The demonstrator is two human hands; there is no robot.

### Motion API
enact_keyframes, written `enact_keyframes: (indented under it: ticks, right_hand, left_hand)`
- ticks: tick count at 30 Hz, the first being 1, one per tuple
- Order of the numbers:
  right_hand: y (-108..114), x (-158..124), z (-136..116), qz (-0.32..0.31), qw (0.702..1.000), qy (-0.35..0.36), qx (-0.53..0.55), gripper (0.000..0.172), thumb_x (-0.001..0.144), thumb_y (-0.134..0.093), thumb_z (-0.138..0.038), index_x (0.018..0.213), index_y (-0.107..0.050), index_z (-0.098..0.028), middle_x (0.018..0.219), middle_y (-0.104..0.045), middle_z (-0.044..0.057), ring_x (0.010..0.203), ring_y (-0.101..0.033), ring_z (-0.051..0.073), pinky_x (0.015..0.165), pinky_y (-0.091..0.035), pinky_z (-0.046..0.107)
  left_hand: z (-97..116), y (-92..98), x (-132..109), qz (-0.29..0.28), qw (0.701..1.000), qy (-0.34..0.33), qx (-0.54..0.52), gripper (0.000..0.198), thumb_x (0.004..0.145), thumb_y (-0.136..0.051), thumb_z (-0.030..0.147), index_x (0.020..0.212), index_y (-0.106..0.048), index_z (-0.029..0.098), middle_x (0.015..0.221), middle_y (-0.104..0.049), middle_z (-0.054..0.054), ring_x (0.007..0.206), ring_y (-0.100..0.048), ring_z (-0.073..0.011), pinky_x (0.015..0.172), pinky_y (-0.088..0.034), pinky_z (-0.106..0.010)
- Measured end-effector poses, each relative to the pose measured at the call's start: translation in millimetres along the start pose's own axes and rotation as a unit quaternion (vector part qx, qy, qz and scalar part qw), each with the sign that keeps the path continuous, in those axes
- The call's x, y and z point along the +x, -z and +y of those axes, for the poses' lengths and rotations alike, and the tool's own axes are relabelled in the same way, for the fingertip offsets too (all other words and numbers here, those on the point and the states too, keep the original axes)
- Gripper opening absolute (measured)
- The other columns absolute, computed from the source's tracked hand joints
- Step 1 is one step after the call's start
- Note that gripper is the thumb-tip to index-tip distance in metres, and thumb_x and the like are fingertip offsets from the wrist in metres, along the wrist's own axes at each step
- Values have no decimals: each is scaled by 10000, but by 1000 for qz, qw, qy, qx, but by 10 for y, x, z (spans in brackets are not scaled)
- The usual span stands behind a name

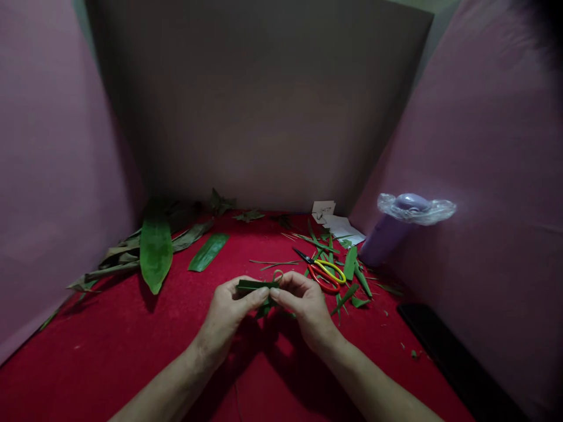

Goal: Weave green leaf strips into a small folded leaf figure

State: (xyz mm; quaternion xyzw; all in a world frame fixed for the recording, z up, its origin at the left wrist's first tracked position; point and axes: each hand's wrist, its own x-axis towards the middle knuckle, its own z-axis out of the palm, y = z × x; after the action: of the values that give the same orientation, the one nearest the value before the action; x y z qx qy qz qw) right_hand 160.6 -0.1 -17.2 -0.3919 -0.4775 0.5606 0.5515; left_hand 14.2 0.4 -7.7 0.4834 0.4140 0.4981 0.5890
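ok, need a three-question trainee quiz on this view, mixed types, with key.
1. Multiple choice: what colour are the handles of the scissors?
a) both red
b) one red, one yellow
c) both yellow

2. True or false: the left hand and the right hand both touch the green leaf piece.

3. Fill in: the purple container stands on the person's ____ side.

Key: 1. b; 2. true; 3. right.
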Motion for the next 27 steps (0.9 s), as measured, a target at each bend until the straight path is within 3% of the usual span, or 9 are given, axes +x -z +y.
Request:
enact_keyframes:
  ticks: [4,10,27]
  right_hand:
    - [32,22,9,3,1000,-22,-6,192,615,-724,-233,614,-548,-156,528,-474,-61,472,-400,62,466,-334,186]
    - [49,14,-29,-6,999,-38,-12,189,579,-749,-238,617,-583,-157,545,-521,-50,481,-448,69,448,-357,183]
    - [73,39,23,-20,997,-74,19,265,558,-780,-279,708,-604,-151,548,-581,-48,412,-498,71,422,-420,200]
  left_hand:
    - [59,54,42,89,988,-70,103,178,700,-688,308,824,-691,180,828,-699,-29,794,-599,-171,741,-440,-249]
    - [100,29,46,-31,992,19,121,223,693,-666,341,620,-683,130,538,-629,-9,482,-513,-116,476,-375,-219]
    - [99,36,64,-38,992,66,105,210,599,-730,319,549,-648,132,480,-606,-6,422,-497,-101,430,-357,-207]
